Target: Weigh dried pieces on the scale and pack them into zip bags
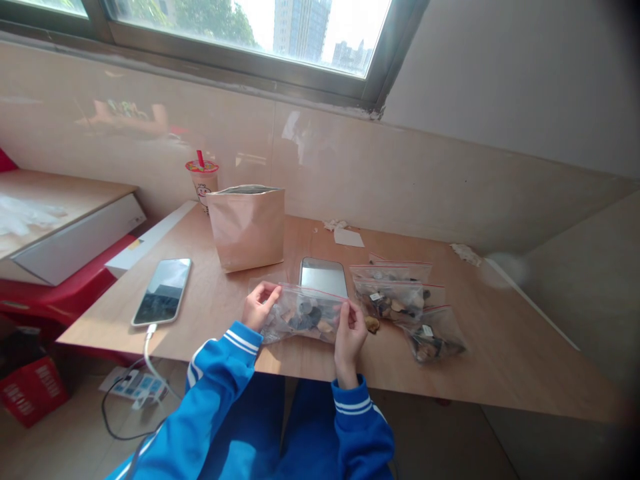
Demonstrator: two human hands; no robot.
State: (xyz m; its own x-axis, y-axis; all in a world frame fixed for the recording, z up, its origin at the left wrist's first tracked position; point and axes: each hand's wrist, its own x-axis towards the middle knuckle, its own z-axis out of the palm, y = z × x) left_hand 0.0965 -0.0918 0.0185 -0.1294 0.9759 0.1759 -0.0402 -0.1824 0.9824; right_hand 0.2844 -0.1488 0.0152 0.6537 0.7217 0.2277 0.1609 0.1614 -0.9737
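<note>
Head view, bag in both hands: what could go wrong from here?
The bag between the left hand and right hand might spill if unsealed; its seal is hard to tell. The loose brown piece beside the right hand could get knocked. The left sleeve could snag the cable of the phone.

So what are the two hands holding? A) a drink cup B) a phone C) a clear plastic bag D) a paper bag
C. The left hand and the right hand grip the edges of a clear plastic bag with brown and dark lumps inside.
</note>
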